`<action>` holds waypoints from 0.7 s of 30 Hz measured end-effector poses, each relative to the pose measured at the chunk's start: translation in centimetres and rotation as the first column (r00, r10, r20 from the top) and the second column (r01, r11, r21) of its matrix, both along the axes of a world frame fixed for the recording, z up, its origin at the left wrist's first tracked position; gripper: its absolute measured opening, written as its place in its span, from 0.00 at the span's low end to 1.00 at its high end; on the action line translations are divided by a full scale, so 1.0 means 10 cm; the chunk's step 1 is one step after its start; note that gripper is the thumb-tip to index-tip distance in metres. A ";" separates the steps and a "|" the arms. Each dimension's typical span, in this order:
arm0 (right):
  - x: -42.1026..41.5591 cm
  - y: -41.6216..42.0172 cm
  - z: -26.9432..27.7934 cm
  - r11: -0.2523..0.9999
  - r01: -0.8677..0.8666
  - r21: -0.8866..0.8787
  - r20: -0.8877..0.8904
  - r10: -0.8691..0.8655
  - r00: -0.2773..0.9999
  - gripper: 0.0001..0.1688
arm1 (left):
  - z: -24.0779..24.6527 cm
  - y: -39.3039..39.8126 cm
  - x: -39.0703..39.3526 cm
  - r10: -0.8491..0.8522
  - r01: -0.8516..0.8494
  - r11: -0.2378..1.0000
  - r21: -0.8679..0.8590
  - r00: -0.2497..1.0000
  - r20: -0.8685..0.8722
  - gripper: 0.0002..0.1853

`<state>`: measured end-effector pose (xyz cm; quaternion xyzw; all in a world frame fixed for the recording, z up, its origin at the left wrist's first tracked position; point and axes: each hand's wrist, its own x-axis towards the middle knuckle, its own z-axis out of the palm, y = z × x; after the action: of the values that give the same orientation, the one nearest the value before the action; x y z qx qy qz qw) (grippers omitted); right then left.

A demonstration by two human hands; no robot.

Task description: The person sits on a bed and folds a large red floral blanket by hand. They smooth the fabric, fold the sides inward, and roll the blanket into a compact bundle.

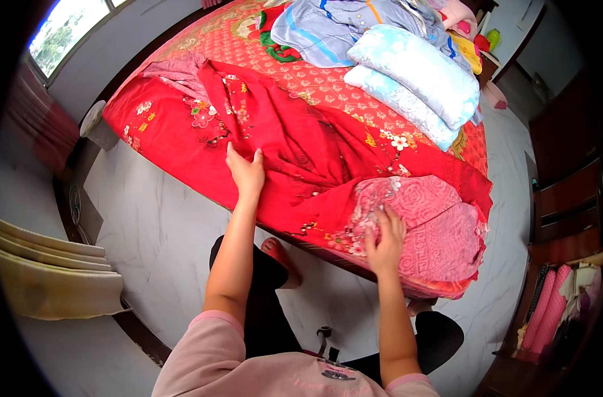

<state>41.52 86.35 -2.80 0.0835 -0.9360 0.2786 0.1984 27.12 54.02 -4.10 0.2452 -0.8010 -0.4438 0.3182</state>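
A red floral bed sheet [281, 134] lies rumpled along the near side of the bed, with folds running across its middle. Its paler pink underside [430, 238] is turned up at the near right corner. My left hand [246, 171] is at the sheet's near edge, fingers apart, thumb raised. My right hand [387, 243] rests spread on the border between the red face and the pink underside. Neither hand appears to grip the cloth. Another turned-up pink patch [180, 74] shows at the far left.
Two light blue pillows [415, 74] are stacked on the red patterned mattress cover [301, 79], beside a grey-blue quilt [321, 30]. A bin [99, 126] stands by the bed's left end. An open wardrobe shelf [554, 302] with cloth is at right; yellow cloth [58, 278] hangs at left.
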 end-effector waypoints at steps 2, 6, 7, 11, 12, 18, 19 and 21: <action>-0.02 0.00 -0.01 0.998 0.004 -0.057 -0.034 -0.006 0.999 0.23 | -0.27 -0.33 -0.12 -0.146 0.155 0.962 0.224 0.988 -0.057 0.32; 0.00 0.07 -0.09 0.996 0.046 -0.073 -0.082 -0.052 0.995 0.19 | 0.28 -0.39 0.04 -0.148 0.302 0.921 0.244 0.854 -0.498 0.25; 0.01 0.08 -0.10 0.995 0.053 -0.082 -0.095 -0.061 0.994 0.18 | 0.46 -0.40 0.14 -0.118 0.274 0.947 0.170 0.783 -0.611 0.25; 0.03 0.08 -0.11 0.987 0.113 -0.112 -0.089 -0.124 0.988 0.15 | 0.59 -0.67 0.49 -0.195 0.362 0.898 0.250 0.837 -0.511 0.20; 0.02 0.03 -0.11 0.986 0.125 -0.112 -0.084 -0.135 0.987 0.16 | 0.50 -0.80 0.54 -0.261 0.365 0.902 0.231 0.887 -0.381 0.17; 0.08 -0.30 -0.19 0.913 0.350 -0.210 -0.071 -0.371 0.926 0.19 | 0.39 -0.96 0.66 -0.470 0.471 0.841 0.265 0.880 -0.070 0.13; 0.08 -0.47 -0.18 0.876 0.397 -0.275 -0.066 -0.429 0.901 0.20 | 0.46 -0.98 0.68 -0.497 0.500 0.818 0.284 0.863 -0.086 0.12; 0.21 -0.99 -0.04 0.919 0.317 -0.233 -0.217 -0.367 0.905 0.24 | 0.61 -1.13 0.68 -0.532 0.539 0.780 0.318 0.838 -0.116 0.10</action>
<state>43.60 76.41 -3.23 -0.0669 -0.8711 0.3151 0.3708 33.93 42.68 1.96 0.0540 -0.7460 -0.6488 0.1398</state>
